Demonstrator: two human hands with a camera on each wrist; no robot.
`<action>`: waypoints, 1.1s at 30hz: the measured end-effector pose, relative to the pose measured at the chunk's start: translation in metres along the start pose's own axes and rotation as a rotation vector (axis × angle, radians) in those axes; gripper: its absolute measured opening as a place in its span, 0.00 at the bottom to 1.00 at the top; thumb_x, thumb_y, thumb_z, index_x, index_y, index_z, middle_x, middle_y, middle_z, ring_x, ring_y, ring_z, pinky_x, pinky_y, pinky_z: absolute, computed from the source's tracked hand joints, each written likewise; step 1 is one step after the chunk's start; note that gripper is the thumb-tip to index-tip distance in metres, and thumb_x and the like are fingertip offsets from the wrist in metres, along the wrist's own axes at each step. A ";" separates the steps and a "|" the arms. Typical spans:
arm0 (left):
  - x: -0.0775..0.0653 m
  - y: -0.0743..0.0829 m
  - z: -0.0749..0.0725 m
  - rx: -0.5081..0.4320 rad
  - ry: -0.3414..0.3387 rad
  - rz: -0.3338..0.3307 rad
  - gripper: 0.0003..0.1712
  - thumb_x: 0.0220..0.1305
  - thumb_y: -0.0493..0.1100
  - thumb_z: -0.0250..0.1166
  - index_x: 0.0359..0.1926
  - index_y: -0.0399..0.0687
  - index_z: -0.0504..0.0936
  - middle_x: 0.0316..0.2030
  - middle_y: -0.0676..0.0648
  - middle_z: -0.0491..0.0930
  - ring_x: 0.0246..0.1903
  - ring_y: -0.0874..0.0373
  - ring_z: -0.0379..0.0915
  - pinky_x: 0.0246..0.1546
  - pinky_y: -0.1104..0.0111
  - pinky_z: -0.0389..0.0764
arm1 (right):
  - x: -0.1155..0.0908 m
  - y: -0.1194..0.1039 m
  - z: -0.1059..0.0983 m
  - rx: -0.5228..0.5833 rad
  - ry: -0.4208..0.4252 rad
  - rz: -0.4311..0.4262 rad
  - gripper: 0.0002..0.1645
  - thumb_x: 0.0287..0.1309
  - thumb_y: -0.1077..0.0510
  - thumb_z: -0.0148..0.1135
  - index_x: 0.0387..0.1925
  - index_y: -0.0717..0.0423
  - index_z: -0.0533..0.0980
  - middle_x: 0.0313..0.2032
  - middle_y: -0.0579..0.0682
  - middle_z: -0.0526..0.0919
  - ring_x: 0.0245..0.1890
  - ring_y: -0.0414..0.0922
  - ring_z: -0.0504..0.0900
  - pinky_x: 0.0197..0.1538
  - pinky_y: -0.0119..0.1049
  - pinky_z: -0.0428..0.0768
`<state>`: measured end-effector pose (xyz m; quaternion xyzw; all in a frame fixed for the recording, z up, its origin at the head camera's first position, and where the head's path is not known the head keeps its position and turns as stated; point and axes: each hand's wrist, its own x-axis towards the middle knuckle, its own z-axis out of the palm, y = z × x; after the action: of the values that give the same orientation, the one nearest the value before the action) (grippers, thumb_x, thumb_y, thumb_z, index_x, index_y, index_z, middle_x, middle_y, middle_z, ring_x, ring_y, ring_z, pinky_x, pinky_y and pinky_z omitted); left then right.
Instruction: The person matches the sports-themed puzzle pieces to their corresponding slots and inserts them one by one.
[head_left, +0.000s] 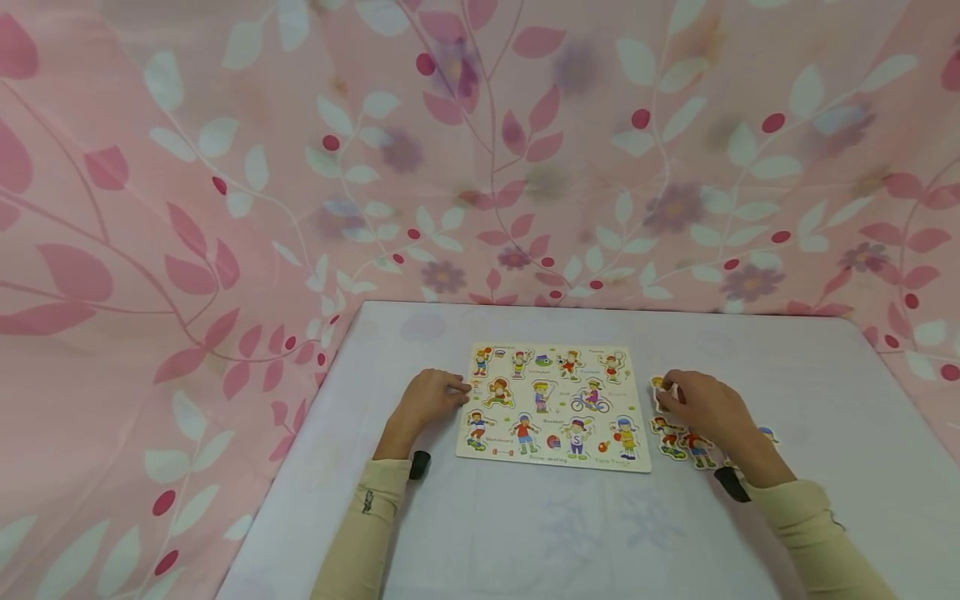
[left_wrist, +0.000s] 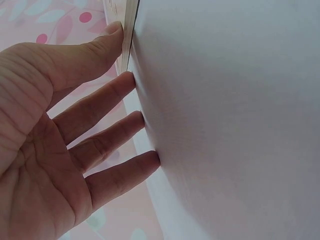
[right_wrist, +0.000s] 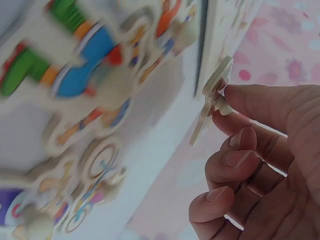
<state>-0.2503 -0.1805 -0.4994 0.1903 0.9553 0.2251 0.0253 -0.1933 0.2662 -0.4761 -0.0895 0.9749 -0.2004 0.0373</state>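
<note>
A wooden puzzle board [head_left: 525, 395] with cartoon sports children on it lies flat on the table in the head view. My left hand [head_left: 431, 400] is at its left edge. In the left wrist view the thumb [left_wrist: 107, 42] touches the board's side, and the other fingers, nearly straight, rest their tips at the table. To the right of the board, my right hand [head_left: 708, 408] pinches a puzzle piece [right_wrist: 212, 95] by its small knob between thumb and index finger. The held piece stands on edge in the right wrist view, its picture mostly hidden.
Several loose puzzle pieces [head_left: 669, 438] lie in a group right of the board, partly under my right hand. A white cloth covers the table [head_left: 510, 533]. Behind it hangs a pink floral curtain [head_left: 480, 167].
</note>
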 end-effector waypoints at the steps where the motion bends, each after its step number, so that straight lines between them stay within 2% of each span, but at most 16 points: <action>1: 0.000 0.000 0.000 0.000 0.001 0.002 0.11 0.57 0.43 0.74 0.42 0.49 0.90 0.50 0.45 0.84 0.55 0.46 0.77 0.58 0.54 0.74 | 0.001 -0.003 0.001 0.000 0.001 -0.003 0.15 0.63 0.53 0.64 0.44 0.60 0.78 0.23 0.45 0.72 0.21 0.43 0.68 0.22 0.36 0.66; 13: 0.000 -0.001 0.000 0.003 -0.003 -0.008 0.11 0.57 0.43 0.74 0.42 0.49 0.90 0.50 0.46 0.84 0.56 0.46 0.76 0.59 0.53 0.73 | 0.020 -0.043 0.017 -0.009 -0.040 -0.081 0.13 0.64 0.52 0.64 0.44 0.56 0.80 0.23 0.44 0.71 0.21 0.42 0.68 0.21 0.36 0.64; 18: 0.000 0.000 0.000 0.009 0.000 0.000 0.11 0.57 0.43 0.74 0.42 0.49 0.90 0.50 0.46 0.84 0.56 0.46 0.77 0.59 0.53 0.73 | 0.028 -0.061 0.027 -0.005 -0.035 -0.136 0.10 0.62 0.53 0.66 0.41 0.54 0.80 0.21 0.43 0.71 0.21 0.41 0.68 0.21 0.34 0.64; 25: 0.000 -0.002 0.002 0.004 -0.010 -0.022 0.11 0.58 0.44 0.73 0.42 0.49 0.90 0.51 0.47 0.84 0.57 0.47 0.76 0.60 0.54 0.72 | 0.039 -0.085 0.041 0.005 -0.044 -0.160 0.10 0.61 0.52 0.68 0.39 0.53 0.80 0.22 0.42 0.72 0.22 0.40 0.69 0.23 0.34 0.67; 33: 0.001 -0.001 0.001 -0.003 -0.010 -0.014 0.11 0.58 0.44 0.74 0.42 0.50 0.90 0.51 0.47 0.84 0.57 0.47 0.76 0.60 0.54 0.72 | 0.053 -0.108 0.055 0.006 -0.028 -0.242 0.08 0.61 0.51 0.67 0.36 0.51 0.79 0.21 0.40 0.71 0.20 0.38 0.67 0.22 0.33 0.65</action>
<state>-0.2512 -0.1811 -0.5006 0.1848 0.9561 0.2254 0.0321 -0.2224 0.1371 -0.4856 -0.2090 0.9558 -0.2050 0.0266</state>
